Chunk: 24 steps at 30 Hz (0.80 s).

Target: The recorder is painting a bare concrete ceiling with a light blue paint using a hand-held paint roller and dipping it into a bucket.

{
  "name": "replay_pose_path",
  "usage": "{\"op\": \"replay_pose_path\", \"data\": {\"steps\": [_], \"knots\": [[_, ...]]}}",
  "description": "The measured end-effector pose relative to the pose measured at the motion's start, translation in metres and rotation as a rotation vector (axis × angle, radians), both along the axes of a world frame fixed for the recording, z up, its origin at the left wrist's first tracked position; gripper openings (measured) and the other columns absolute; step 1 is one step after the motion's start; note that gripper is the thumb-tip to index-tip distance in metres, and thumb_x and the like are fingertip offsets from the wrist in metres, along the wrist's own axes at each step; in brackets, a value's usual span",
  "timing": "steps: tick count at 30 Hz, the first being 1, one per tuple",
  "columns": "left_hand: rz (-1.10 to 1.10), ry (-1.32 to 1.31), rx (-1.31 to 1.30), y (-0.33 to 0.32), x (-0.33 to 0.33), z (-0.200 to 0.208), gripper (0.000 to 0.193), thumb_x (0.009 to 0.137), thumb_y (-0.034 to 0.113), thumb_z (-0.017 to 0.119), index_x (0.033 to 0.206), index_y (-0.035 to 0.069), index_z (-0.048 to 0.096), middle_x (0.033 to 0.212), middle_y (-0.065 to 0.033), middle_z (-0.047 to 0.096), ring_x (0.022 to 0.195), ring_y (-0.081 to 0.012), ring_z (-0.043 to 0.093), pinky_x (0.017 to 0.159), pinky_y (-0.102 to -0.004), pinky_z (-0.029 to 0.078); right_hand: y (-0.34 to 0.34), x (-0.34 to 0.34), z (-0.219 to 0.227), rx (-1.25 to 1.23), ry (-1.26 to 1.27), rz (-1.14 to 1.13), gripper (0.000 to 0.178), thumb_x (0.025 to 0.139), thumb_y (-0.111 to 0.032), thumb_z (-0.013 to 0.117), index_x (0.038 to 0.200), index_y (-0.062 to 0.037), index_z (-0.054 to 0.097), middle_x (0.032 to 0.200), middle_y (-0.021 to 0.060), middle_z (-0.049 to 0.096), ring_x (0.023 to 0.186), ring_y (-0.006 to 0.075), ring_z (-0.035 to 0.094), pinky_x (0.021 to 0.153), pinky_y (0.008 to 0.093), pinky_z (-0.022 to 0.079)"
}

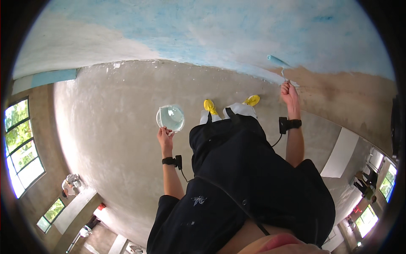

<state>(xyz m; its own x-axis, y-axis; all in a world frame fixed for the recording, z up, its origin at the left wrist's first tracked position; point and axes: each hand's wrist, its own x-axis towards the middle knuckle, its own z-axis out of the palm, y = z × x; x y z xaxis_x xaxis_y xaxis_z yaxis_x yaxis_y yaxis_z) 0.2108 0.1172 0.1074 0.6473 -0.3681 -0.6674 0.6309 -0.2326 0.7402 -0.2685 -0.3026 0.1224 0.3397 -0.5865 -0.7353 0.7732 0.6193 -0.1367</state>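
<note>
My left hand [165,134] is closed on the near rim of a round, whitish bucket [159,115], held out over the floor to my left. Pale bluish, shiny liquid shows inside it. On the other side, my right hand [289,91] grips the handle of a paint roller, stretched out toward the wall. The light-blue sleeve of the paint roller [277,60] lies against the wall [237,34], whose surface is patchy blue and white. Just right of the roller, a bare brown patch begins low on the wall. Most of the roller's handle is hidden by my fist.
Grey concrete floor [110,127] with white specks runs along the wall's base. My yellow shoes [209,106] stand between bucket and roller. A white panel [339,152] is at right. Other people [70,184] are far off, near windows [23,148] and a low partition [76,209].
</note>
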Motion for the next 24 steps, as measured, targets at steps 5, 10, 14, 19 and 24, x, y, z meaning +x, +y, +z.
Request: {"op": "replay_pose_path", "data": {"steps": [5,10,14,19,24], "knots": [[0.056,-0.032,0.059,0.004,-0.005,0.015,0.020,0.100,0.022,0.041,0.090,0.008,0.051,0.068,0.0009,0.044,0.071,-0.0134,0.052,0.069,-0.0380,0.051,-0.058,0.031,-0.074,0.203,-0.083,0.059,0.020,0.101,-0.017,0.037,0.096,0.0002,0.046,0.056,-0.0056,0.025,0.042,0.0071,0.017,0.039,0.0238,0.014],[0.114,-0.057,0.079,0.008,-0.011,0.023,0.019,0.100,0.022,0.041,0.092,0.008,0.050,0.069,-0.0001,0.047,0.071,-0.0148,0.053,0.070,-0.0394,0.051,-0.087,0.074,-0.152,0.256,0.007,0.153,0.015,0.098,-0.011,0.037,0.097,0.0011,0.046,0.055,-0.0055,0.025,0.041,0.0077,0.016,0.039,0.0239,0.014],[0.159,-0.048,0.107,0.011,-0.015,0.028,0.018,0.100,0.021,0.042,0.092,0.008,0.051,0.068,-0.0001,0.048,0.071,-0.0154,0.054,0.070,-0.0398,0.051,-0.087,0.101,-0.188,0.235,0.115,0.172,0.010,0.094,-0.003,0.037,0.093,0.0019,0.046,0.055,-0.0052,0.024,0.042,0.0082,0.017,0.039,0.0242,0.015],[0.187,-0.023,0.087,0.012,-0.011,0.013,0.016,0.099,0.020,0.043,0.092,0.008,0.051,0.068,-0.0003,0.049,0.073,-0.0162,0.056,0.069,-0.0430,0.052,-0.074,0.080,-0.168,0.114,0.167,0.123,0.011,0.093,-0.003,0.037,0.089,0.0028,0.045,0.057,-0.0052,0.024,0.044,0.0076,0.019,0.040,0.0243,0.016],[0.190,0.023,0.067,0.042,-0.003,-0.012,0.011,0.094,0.015,0.045,0.092,0.006,0.051,0.069,-0.0024,0.050,0.075,-0.0190,0.056,0.071,-0.0485,0.050,-0.033,0.044,-0.056,-0.110,0.181,0.053,0.014,0.096,-0.005,0.036,0.091,0.0026,0.045,0.059,-0.0053,0.024,0.045,0.0061,0.020,0.041,0.0229,0.016]]}}
